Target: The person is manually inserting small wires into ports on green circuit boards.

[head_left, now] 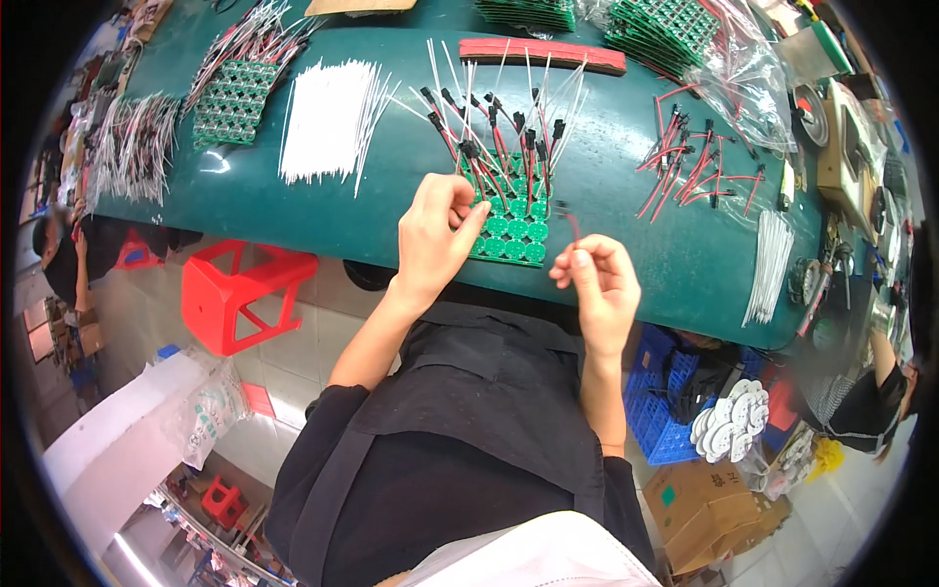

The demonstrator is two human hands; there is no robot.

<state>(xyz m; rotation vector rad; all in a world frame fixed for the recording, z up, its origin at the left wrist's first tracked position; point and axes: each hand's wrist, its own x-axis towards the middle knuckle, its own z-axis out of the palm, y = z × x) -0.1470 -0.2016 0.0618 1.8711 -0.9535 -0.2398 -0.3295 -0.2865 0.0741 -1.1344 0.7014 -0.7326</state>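
Observation:
A green circuit board panel (515, 231) lies near the table's front edge. Several red-and-black leads with black plugs (529, 140) stand up from its far part, among thin white wires (577, 95). At the panel's left side is my left hand (435, 230), thumb and forefinger drawn together over the board; whatever sits between them is hidden. My right hand (603, 289) is just right of the panel, its thumb and forefinger pinching a red-and-black connector lead (572, 223). That lead points up, its black plug blurred and apart from the panel.
Loose connector leads (690, 166) lie at the right, with a bundle of white wires (771, 264) nearer the edge. A white wire pile (331, 122) and a wired board (233, 103) are at the left. Behind the panel lies a red bar (543, 56). A red stool (235, 293) stands below.

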